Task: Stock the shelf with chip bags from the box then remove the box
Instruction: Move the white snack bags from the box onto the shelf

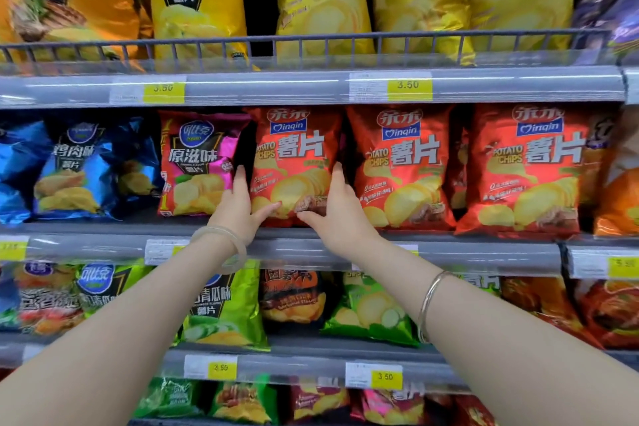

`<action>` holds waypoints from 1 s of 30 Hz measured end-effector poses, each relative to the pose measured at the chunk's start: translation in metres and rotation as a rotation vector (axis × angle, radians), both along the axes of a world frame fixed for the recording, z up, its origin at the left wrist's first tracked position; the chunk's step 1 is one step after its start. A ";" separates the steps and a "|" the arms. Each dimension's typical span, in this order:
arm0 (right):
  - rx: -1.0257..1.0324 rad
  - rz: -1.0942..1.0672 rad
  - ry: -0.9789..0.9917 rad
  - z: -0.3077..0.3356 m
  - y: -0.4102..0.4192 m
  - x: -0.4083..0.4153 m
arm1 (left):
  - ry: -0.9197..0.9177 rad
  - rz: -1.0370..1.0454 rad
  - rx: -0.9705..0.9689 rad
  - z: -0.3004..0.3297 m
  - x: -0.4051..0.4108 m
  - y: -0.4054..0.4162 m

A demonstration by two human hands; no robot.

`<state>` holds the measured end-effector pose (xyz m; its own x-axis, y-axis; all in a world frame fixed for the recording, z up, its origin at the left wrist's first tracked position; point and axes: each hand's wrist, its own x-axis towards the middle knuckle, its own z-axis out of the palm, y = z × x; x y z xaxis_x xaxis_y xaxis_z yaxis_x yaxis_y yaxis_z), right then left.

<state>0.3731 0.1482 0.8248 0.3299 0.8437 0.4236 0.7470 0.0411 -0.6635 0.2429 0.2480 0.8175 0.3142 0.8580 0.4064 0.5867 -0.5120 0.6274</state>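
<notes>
On the middle shelf (103, 245), between the two hands, stands the red chip bag (294, 166) I am setting in place, upright at the front edge with its lower corners just behind the price rail. My left hand (238, 204) cups the bag's lower left edge, fingers running up its side and thumb lying across the front; my right hand (337, 207) mirrors it on the lower right. Both hands' grip is closed lightly on the bag, neither pinching hard.

I judge this bag light, puffed with air, its foil skin slick and crinkly and the chips inside easily crushed. It should be held by the side seams or bottom corners with flat, spread fingers, not squeezed across the belly, and it may slide or topple forward if let go off balance.

Counting this row: three red bags of this brand face front, the one in my hands plus two neighbours to its right (401, 166) (529, 169), with more apparently tucked behind that I cannot count. Left of it stands one red-and-pink bag (197, 166) and blue bags (69, 166) beyond, at least two.

Yellow bags fill the shelf above, green and dark ones the shelf below. No box shows anywhere in view, so I cannot tell how much stock remains.
</notes>
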 end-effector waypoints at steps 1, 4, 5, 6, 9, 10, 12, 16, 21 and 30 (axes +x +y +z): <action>0.035 -0.009 -0.028 0.002 -0.005 0.001 | -0.013 0.033 0.027 0.002 -0.001 -0.001; 0.203 -0.109 -0.145 0.010 -0.027 0.014 | -0.024 0.165 0.310 0.008 0.004 -0.020; 0.280 -0.185 -0.193 0.012 -0.034 0.021 | -0.033 0.168 0.436 0.011 0.009 -0.031; 0.367 -0.291 -0.244 0.014 -0.040 0.029 | -0.043 0.133 0.523 0.014 0.016 -0.040; 0.456 -0.544 -0.254 0.017 -0.055 0.057 | -0.080 -0.103 0.506 0.017 0.049 -0.060; 0.385 -0.552 -0.199 0.018 -0.058 0.063 | -0.116 -0.186 0.426 0.018 0.060 -0.065; 0.214 -0.501 -0.091 0.017 -0.065 0.081 | -0.152 -0.284 0.249 0.019 0.085 -0.077; 0.047 -0.303 0.036 0.015 -0.073 0.102 | -0.146 -0.307 0.003 0.010 0.115 -0.080; -0.017 -0.175 0.098 0.016 -0.082 0.110 | -0.103 -0.301 -0.099 0.006 0.124 -0.077; 0.378 -0.777 -0.157 0.015 -0.130 0.152 | -0.186 -0.246 0.445 0.016 0.139 -0.126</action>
